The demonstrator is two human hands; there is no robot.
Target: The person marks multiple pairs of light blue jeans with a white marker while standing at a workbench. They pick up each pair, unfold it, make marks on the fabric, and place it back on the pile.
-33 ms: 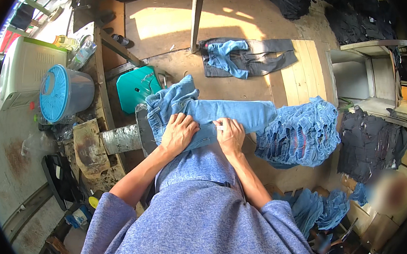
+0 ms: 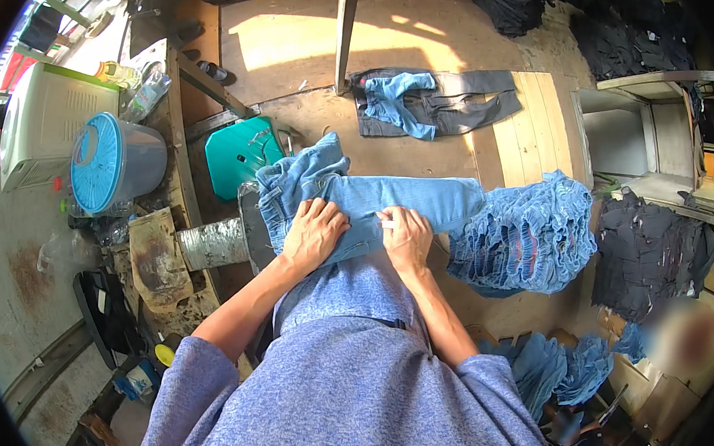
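In front of a person's blue top [image 2: 338,394], light-blue denim trousers [image 2: 427,198] lie beneath the left hand [image 2: 315,233], fingers bent but their grip unclear, while the right hand [image 2: 407,237], fingers together, pinches a small white piece [image 2: 387,224], and uneven pressure could let the denim slide.

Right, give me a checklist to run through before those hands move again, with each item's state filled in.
1. Left hand on the blue denim trousers, toward the waistband end: ok.
2. Right hand on the same garment, farther along the leg: ok.
3. Small pale thing at the right hand's fingers identified: cannot tell, too small.
4. Leg smooth toward its right end: ok, only slight creases.
5. Cloth flat at the upper left: not ok, it is bunched up.
6. Leg end apart from the denim pile: cannot tell, they meet or overlap in this view.
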